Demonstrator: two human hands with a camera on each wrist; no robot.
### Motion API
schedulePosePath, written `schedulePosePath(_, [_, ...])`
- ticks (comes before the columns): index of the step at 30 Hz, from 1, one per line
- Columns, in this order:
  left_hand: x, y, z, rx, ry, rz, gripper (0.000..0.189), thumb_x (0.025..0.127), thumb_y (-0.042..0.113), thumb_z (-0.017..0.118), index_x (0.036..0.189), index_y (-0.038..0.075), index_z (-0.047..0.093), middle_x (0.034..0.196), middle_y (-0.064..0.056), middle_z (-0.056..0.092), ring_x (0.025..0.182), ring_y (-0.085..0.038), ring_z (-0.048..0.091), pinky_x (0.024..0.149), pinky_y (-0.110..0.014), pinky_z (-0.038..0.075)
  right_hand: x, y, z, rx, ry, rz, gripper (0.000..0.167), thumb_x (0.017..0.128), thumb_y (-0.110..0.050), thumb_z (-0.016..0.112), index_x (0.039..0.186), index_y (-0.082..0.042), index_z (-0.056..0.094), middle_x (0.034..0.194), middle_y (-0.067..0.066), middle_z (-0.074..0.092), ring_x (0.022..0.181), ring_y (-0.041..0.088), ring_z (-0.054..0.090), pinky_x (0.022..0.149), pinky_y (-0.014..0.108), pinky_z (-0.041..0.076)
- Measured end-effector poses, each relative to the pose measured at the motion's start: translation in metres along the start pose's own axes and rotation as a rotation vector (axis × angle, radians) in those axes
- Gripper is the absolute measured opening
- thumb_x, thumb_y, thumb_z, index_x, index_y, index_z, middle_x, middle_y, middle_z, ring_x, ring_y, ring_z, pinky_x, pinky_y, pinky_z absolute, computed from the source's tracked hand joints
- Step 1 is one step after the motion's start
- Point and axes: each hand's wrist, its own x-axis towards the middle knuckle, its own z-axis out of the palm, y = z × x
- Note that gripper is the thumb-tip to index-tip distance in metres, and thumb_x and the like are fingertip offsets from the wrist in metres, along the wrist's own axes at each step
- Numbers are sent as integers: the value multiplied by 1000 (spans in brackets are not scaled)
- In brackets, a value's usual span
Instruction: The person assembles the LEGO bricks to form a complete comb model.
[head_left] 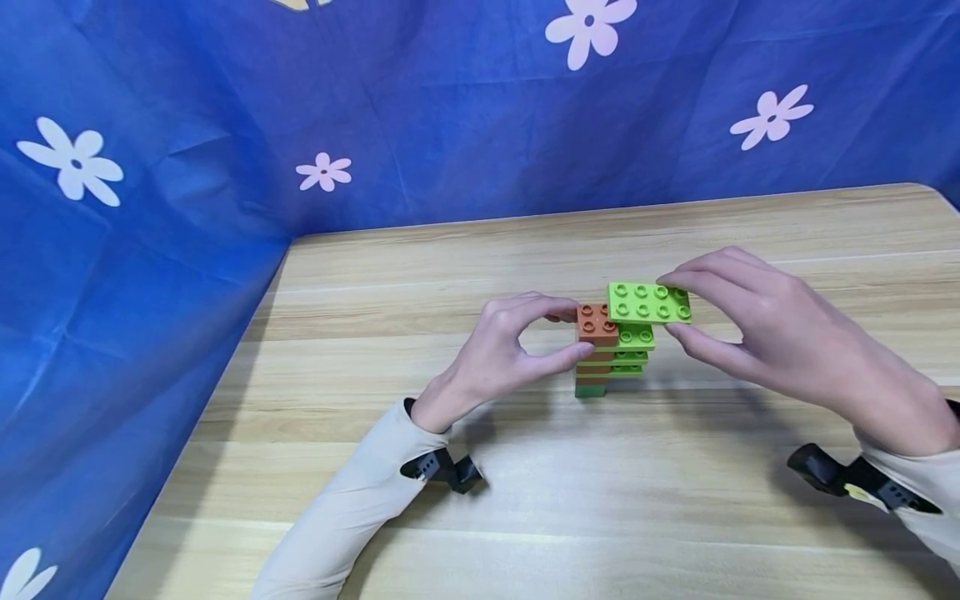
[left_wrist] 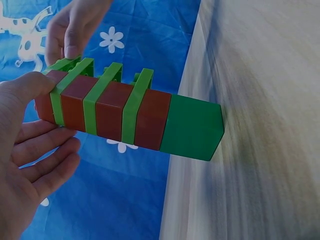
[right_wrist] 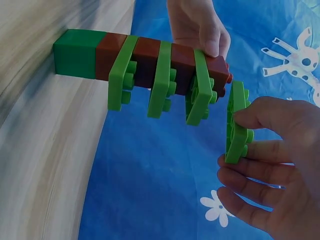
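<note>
A tower of toy building bricks [left_wrist: 116, 106] stands upright on the table, with a dark green brick [left_wrist: 192, 127] at its base. Above that, reddish-brown bricks [right_wrist: 147, 55] alternate with thin lime green plates [right_wrist: 160, 80] that jut out to the right. My left hand [head_left: 498, 342] grips the tower near its top, thumb on the near side and fingers behind. In my right hand [head_left: 772, 333] a lime green plate [head_left: 637, 302] with two rows of studs is pinched by its right end. The plate's left end is close over the top brown brick [head_left: 595, 321], slightly apart from it in the right wrist view.
The wood-grain table [head_left: 390, 358] extends around the tower on all sides. A blue cloth [head_left: 450, 108] with white flowers hangs behind it and on the left. Black wrist cameras [head_left: 450, 471] are strapped over both sleeves.
</note>
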Motion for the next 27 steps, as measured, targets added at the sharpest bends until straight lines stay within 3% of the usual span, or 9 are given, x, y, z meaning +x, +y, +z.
schedulePosePath(8, [-1,1,0,11,-1,-14,35,77,13,81,104,-4,69,99,-14,72,90,-18,68,87,-21,52,4,-5,5,11,4,-11,52,101,-43,44,108,2,67,103,11,67,95,25,61,84,31,47])
schedulePosePath(27, [-3,1,1,2,-5,-44,34,78,14,80,107,-2,69,100,-11,73,91,-15,68,86,-21,52,9,-10,8,31,-21,-23,52,101,-44,43,113,2,66,106,11,66,97,23,61,82,35,50])
